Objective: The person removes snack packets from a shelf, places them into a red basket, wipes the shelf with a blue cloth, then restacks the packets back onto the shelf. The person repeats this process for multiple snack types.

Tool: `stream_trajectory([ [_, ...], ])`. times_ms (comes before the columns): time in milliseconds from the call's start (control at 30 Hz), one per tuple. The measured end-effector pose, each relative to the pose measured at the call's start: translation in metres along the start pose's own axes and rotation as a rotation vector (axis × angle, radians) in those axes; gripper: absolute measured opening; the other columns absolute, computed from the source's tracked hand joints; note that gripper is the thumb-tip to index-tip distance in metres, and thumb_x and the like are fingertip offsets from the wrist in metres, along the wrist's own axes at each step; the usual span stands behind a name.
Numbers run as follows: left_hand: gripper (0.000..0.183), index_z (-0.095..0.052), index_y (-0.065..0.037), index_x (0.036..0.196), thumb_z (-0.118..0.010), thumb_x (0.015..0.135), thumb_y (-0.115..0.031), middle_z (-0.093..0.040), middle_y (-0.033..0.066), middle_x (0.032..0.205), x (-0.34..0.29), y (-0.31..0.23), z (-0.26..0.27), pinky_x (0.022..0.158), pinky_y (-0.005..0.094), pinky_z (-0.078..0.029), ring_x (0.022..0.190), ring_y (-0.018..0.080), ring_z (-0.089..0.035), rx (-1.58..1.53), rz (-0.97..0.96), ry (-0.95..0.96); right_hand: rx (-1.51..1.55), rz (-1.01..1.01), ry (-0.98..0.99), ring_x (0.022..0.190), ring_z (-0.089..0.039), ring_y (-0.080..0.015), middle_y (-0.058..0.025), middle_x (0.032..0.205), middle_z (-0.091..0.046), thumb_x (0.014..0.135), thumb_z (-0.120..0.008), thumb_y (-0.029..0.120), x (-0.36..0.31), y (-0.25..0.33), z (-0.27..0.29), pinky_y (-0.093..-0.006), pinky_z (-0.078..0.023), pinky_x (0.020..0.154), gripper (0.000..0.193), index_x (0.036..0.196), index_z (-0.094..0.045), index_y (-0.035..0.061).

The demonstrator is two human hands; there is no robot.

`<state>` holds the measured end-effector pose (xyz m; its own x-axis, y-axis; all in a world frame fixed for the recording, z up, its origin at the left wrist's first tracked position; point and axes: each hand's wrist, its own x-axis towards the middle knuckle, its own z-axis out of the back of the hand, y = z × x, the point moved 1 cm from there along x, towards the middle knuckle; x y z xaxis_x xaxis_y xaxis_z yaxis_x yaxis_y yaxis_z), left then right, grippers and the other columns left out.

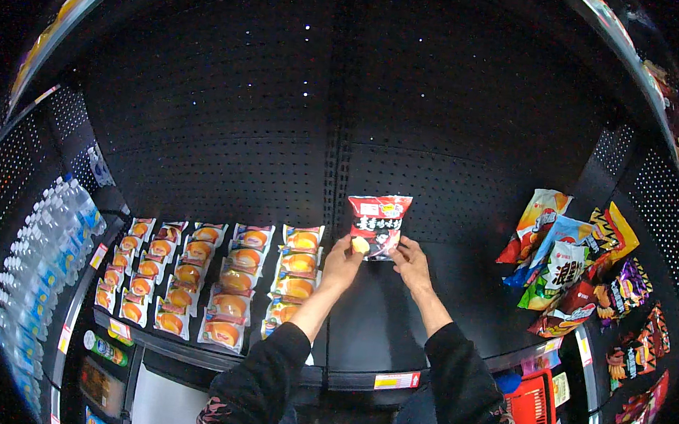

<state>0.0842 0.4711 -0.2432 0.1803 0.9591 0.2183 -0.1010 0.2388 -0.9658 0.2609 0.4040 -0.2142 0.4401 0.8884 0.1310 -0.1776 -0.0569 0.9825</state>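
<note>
A red and black snack bag stands upright near the back of the black shelf, held at its lower corners. My left hand grips its left side, fingers closed on the edge. On the opposite side my right hand pinches the lower right corner. Just left of my left hand runs a column of wrapped bread packs, partly covered by my left forearm. Whether the bag's base rests on the shelf is hard to make out.
Further left lie more columns of wrapped bread packs. Bottled water lines the far left shelf. Colourful chip bags lean in a heap on the right. Below the shelf edge sits a red basket. A perforated black panel closes the back.
</note>
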Motion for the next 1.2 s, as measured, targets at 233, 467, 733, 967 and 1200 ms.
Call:
stream_trajectory([
  [233,0.047,-0.058,-0.002,0.145,-0.067,0.100,-0.011,-0.072,0.0147,0.128,0.006,0.007,0.000,0.102,0.0345,-0.053,0.119,0.0233,-0.070,-0.013,-0.119,0.050,-0.047,0.111,0.006,0.114,-0.070,-0.0204,-0.0141,0.128,-0.073,0.100,-0.072,0.008,0.000,-0.007,-0.003,-0.0339,-0.054,0.096,0.046,0.144,-0.058,0.0017],
  [467,0.058,-0.049,0.001,0.153,-0.068,0.099,-0.009,-0.070,0.0155,0.133,0.009,0.018,-0.002,0.102,0.0330,-0.053,0.117,0.0206,-0.070,-0.064,-0.031,0.146,-0.134,0.136,0.012,0.127,-0.066,-0.0248,-0.0158,0.133,-0.070,0.100,-0.069,0.002,-0.002,-0.003,-0.002,-0.0384,-0.050,0.110,0.044,0.142,-0.058,0.0005],
  [733,0.068,-0.041,0.004,0.159,-0.070,0.098,-0.010,-0.069,0.0189,0.134,0.003,0.012,-0.005,0.102,0.0340,-0.054,0.116,0.0251,-0.070,0.030,-0.007,0.056,-0.139,0.123,0.009,0.128,-0.065,-0.0258,-0.0161,0.138,-0.068,0.100,-0.070,0.003,-0.001,-0.005,-0.003,-0.0390,-0.050,0.112,0.052,0.149,-0.054,-0.0007],
  [967,0.046,-0.057,0.003,0.139,-0.065,0.095,-0.007,-0.064,0.0241,0.131,-0.038,-0.036,-0.008,0.094,0.0403,-0.057,0.105,0.0350,-0.071,0.222,-0.282,-0.089,-0.285,0.158,-0.104,0.133,-0.064,-0.0311,-0.0225,0.141,-0.066,0.100,-0.069,0.006,0.001,-0.014,0.020,-0.0396,-0.051,0.110,0.049,0.147,-0.056,0.0001],
  [1200,0.017,-0.069,-0.005,0.096,-0.054,0.099,-0.013,-0.072,0.0146,0.094,-0.123,-0.089,-0.017,0.077,0.0417,-0.057,0.084,0.0311,-0.073,0.065,-0.213,0.497,0.264,0.155,-0.112,0.106,-0.072,-0.0262,-0.0161,0.120,-0.073,0.107,-0.050,0.004,-0.025,0.045,0.080,-0.0428,-0.066,0.086,0.020,0.098,-0.068,0.0068],
])
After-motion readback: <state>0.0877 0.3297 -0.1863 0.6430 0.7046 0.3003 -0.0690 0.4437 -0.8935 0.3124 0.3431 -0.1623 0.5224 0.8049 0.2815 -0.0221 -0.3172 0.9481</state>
